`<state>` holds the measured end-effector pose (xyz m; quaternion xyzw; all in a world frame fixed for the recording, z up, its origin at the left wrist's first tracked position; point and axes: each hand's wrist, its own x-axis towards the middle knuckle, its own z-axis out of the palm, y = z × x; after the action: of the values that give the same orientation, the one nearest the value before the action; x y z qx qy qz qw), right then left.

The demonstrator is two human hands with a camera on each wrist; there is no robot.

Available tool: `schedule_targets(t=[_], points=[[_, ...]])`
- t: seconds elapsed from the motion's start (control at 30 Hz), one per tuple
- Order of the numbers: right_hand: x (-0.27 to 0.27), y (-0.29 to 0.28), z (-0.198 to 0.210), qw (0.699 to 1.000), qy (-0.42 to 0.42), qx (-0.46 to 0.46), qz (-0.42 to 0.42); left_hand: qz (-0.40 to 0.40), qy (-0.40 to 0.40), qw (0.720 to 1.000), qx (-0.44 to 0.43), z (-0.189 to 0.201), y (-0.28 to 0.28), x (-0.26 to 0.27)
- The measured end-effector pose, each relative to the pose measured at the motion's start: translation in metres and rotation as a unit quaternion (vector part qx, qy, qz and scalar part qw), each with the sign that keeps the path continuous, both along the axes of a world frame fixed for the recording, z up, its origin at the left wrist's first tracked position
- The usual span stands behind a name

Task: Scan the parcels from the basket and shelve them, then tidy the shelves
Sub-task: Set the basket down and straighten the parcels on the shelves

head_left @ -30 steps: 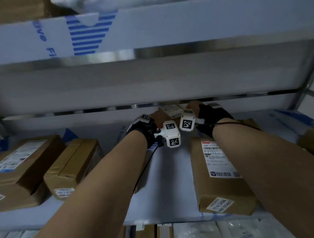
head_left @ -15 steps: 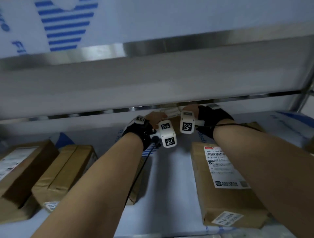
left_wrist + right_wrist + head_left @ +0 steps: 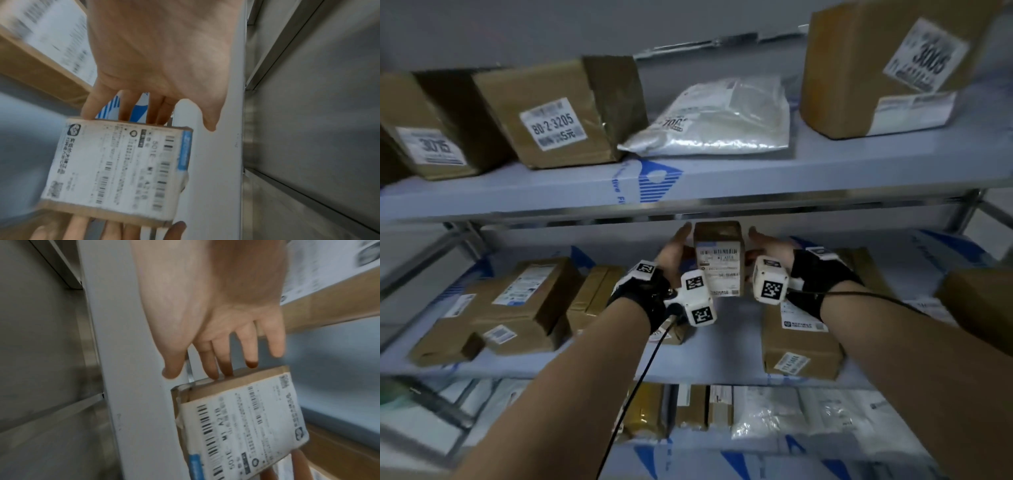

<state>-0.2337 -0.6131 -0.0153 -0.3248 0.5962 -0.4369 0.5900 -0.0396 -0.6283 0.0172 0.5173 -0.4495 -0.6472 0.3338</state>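
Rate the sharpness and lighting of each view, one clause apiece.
Head view: dim, shelf edges bowed, rims smeared, small box label partly legible. Left wrist view: left hand fairly crisp, label and neighbouring carton motion-blurred. Right wrist view: right hand smeared, barcode readable, text soft.

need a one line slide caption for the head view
Both hands, left hand and right hand, flank a small labelled parcel on the middle shelf.

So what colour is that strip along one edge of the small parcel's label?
Blue, on the small parcel's white label; clearest in the left wrist view.
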Motion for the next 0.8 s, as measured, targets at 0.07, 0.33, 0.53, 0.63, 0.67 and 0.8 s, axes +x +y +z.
schedule_targets(t=[0.07,0.33,0.53,0.63,0.67,0.8], points=[[0.007,0.019,0.0,0.999,0.004,0.007,0.053,0.002,-0.011,1.0,-0.002,0.003,0.019,0.008],[0.022,0.051,0.008,0.995,0.062,0.016,0.082,0.001,-0.023,0.999,-0.048,0.011,0.054,0.029],[0.027,0.058,0.023,0.999,0.002,0.0,0.043,-0.034,-0.046,0.995,-0.087,0.011,0.051,0.037],[0.036,0.061,0.022,0.999,-0.028,0.003,0.033,-0.064,-0.034,0.991,-0.108,0.011,0.053,0.038],[0.038,0.062,0.021,0.999,-0.031,0.006,0.032,-0.078,-0.037,0.989,-0.121,0.009,0.051,0.037],[0.046,0.068,0.02,0.998,-0.039,0.029,0.031,-0.095,-0.185,0.948,-0.241,0.002,0.045,0.032]])
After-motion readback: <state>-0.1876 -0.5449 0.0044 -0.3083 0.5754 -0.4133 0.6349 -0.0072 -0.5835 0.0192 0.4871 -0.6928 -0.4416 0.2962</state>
